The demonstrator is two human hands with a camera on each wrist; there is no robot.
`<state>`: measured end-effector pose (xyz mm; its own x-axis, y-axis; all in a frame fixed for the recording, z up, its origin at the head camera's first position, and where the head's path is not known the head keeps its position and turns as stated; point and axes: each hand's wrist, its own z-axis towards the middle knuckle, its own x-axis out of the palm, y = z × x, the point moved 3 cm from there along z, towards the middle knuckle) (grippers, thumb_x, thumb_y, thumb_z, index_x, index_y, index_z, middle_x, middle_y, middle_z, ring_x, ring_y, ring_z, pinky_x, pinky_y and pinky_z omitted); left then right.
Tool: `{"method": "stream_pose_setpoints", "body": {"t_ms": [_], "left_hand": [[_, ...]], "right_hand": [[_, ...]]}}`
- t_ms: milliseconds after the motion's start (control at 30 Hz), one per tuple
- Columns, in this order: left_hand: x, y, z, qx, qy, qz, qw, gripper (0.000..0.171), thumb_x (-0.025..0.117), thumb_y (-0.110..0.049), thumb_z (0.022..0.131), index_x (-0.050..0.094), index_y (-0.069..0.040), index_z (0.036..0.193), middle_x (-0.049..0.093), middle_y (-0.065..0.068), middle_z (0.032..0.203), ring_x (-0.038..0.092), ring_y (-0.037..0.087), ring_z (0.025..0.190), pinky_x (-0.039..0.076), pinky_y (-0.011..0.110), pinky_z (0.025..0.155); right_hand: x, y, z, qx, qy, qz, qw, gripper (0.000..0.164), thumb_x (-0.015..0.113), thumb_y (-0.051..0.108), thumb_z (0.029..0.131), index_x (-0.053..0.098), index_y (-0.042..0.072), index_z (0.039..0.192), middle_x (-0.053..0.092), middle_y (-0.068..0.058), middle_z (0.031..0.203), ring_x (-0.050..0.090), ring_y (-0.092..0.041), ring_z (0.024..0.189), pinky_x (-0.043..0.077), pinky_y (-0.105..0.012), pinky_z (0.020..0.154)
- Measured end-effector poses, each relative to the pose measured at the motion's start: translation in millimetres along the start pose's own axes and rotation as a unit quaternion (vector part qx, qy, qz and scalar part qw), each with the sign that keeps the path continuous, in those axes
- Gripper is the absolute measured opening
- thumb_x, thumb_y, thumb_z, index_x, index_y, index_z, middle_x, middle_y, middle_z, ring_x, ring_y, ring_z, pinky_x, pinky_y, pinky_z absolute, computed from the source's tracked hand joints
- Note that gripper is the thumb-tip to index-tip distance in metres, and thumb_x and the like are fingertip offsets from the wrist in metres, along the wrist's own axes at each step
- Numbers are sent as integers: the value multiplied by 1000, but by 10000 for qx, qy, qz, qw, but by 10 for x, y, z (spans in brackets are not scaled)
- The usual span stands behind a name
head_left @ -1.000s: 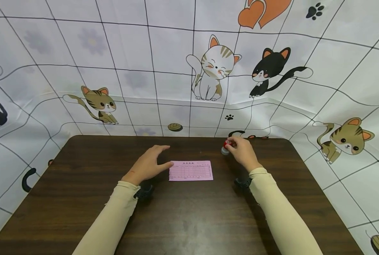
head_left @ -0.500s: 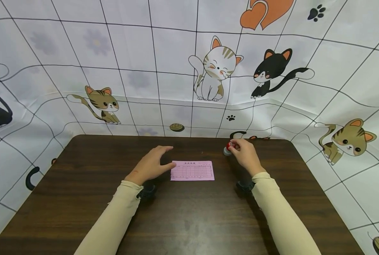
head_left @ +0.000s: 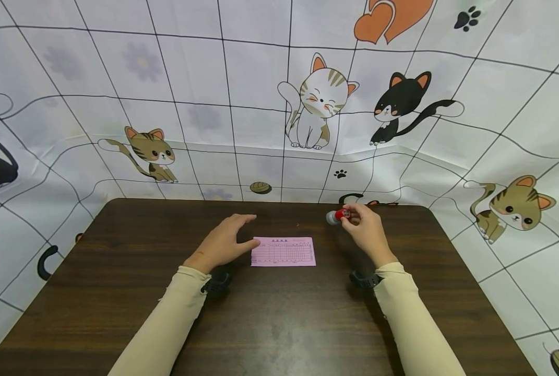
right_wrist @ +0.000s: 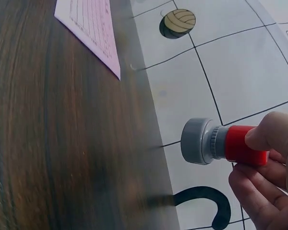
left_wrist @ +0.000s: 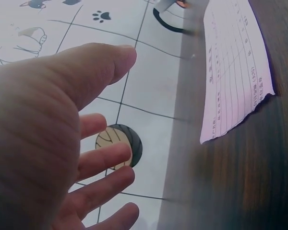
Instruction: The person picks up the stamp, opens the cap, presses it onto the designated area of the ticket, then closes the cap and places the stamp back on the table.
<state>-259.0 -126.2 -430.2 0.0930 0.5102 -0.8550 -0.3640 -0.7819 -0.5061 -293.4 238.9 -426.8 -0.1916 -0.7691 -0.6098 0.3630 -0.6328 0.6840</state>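
Note:
Between finger and thumb my right hand (head_left: 367, 232) pinches a hand stamp by its red body, beyond the paper's right side. In the right wrist view the stamp (right_wrist: 240, 143) lies sideways in the grip, its wide grey end pointing left, away from the fingers. A pink printed form (head_left: 284, 252) with a ruled grid lies on the table. Beside the form's left edge hovers my left hand (head_left: 218, 243), fingers spread and holding nothing, its thumb tip overlapping the corner. The left wrist view shows the torn short edge of the form (left_wrist: 230, 81).
The dark wood-grain table (head_left: 279, 324) reaches back to a white cloth backdrop (head_left: 251, 125) printed with cartoon cats and grid lines. Dark bands sit on both wrists, below the pale sleeves (head_left: 166, 313).
The stamp has turned from nearly upright on the table to sideways, grey end to the left, in the right hand. The left hand and the form stay nearly where they were.

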Motion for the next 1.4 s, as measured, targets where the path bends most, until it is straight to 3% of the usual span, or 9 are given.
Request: {"method": "stream_pose_setpoints", "body": {"t_ms": [600,1067,1400], "left_hand": [[-10,-90,4,54,-52,-19,10000,72,73,-45,96,46,-14,156,48,11,157,45,34,144,39,57,115],[-86,-148,-18,123,-215,-11,9997,72,74,-42,95,46,-14,156,47,11,158,45,34,144,40,57,114],[19,-66,-19,57,-69,240,9997,71,74,-42,96,47,-15,155,49,12,155,47,34,143,41,57,113]], "right_hand": [[-40,98,-104,-194,-267,97,9994,28,72,-1,90,65,-2,117,68,-16,109,68,-30,98,56,-48,91],[54,126,-116,-243,-157,189,9994,29,72,-1,90,64,-2,118,67,-18,114,68,-32,104,56,-47,96],[155,114,-163,-154,-512,480,9974,30,72,-1,89,65,-1,118,68,-18,113,69,-32,101,57,-47,95]]}}
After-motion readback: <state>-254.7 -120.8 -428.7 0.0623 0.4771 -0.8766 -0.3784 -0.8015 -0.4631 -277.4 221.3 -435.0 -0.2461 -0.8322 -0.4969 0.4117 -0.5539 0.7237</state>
